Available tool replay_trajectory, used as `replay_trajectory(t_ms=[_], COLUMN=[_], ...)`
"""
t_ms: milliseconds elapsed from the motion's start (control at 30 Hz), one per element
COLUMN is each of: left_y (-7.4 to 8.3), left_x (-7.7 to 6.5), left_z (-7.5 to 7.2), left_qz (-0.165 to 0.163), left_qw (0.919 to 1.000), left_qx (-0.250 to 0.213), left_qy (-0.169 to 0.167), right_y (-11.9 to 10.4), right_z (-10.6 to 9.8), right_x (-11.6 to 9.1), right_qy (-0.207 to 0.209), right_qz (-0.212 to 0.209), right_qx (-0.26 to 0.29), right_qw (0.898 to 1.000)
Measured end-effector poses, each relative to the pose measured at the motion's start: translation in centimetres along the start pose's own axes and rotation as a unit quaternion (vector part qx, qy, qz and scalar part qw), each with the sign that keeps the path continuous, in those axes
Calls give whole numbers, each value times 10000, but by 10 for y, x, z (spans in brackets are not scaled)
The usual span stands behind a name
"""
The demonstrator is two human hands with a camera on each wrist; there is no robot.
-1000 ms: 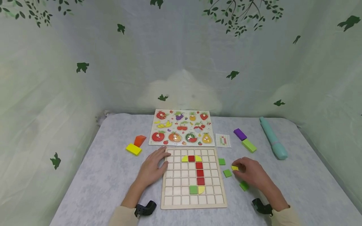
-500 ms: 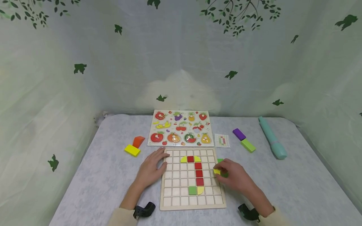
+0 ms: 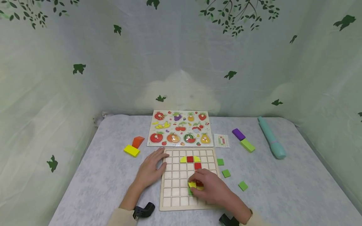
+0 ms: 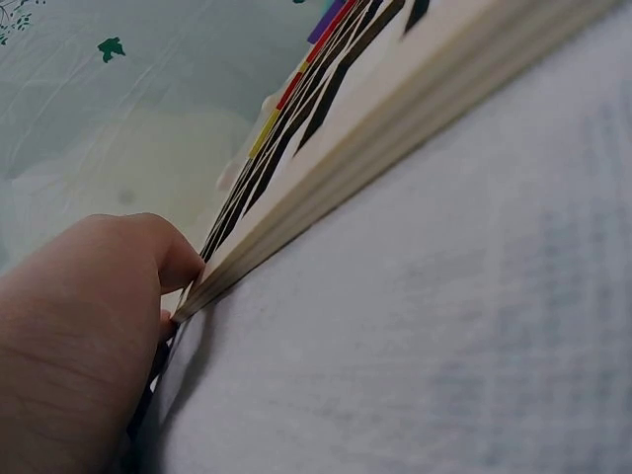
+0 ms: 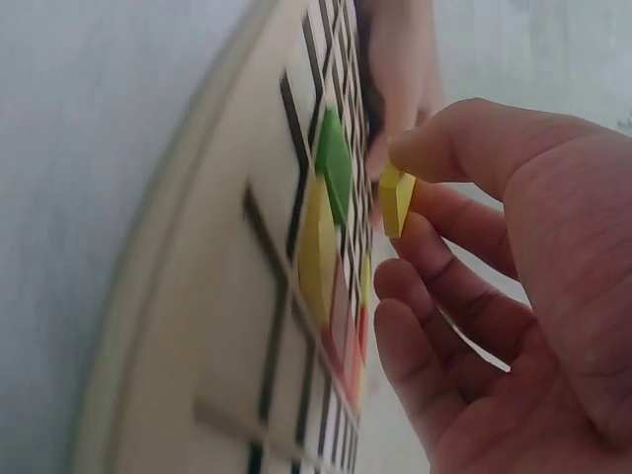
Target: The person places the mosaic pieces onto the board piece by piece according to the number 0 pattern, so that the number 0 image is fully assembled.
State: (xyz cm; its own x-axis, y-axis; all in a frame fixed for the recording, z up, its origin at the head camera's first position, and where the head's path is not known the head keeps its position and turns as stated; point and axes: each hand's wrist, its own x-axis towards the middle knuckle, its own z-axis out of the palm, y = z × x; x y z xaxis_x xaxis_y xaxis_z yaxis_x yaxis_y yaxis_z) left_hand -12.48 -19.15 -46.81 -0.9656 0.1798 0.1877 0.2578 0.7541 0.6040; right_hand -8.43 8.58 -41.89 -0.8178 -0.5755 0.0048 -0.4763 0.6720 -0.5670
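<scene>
My right hand (image 3: 212, 187) pinches a yellow tile with a curved edge (image 3: 192, 185) between thumb and fingers, over the lower middle of a wooden grid board (image 3: 171, 201). In the right wrist view this yellow tile (image 5: 397, 202) stands off the board, close to a green square tile (image 5: 334, 163) and another yellow tile (image 5: 317, 252) set in the grid. Red squares, one a red tile (image 3: 190, 159), and yellow pieces line the grid; my right hand covers some. My left hand (image 3: 151, 167) rests along the board's left edge, fingers extended, its thumb (image 4: 178, 259) touching the edge.
Several loose green squares, one a green tile (image 3: 243, 185), lie right of the board. Behind stand a fruit puzzle (image 3: 181, 128) and a small pattern card (image 3: 222, 141). Purple (image 3: 238, 134) and yellow blocks (image 3: 131, 150) flank it, with a teal club-shaped object (image 3: 272, 138) far right.
My right hand has carried the yellow tile leftward from the table right of the board to over its lower middle. My left hand stays at the board's edge.
</scene>
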Motion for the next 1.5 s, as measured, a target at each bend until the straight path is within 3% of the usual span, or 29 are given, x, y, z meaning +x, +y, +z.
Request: replay_trajectory(t_ms=[233,667,933,1500], left_y=[1,2,2,0], left_x=[-1,1,0,-1], left_z=[0,-1,-2,1], left_qz=[-38,-12,-154,-6], left_qw=[10000,10000,9998,10000], left_qx=[-2,24,18,-17], left_qy=[32,-35,-140,-4], right_y=[-14,-14,-9,10], right_z=[13,21,19,3], right_x=[8,8,6,-18], right_qy=[-220,-97,-177,2], right_qz=[-227,29,-136,-73], right_qx=[-276,-550,-543,-560], right_qw=[9991,9984,9983,9984])
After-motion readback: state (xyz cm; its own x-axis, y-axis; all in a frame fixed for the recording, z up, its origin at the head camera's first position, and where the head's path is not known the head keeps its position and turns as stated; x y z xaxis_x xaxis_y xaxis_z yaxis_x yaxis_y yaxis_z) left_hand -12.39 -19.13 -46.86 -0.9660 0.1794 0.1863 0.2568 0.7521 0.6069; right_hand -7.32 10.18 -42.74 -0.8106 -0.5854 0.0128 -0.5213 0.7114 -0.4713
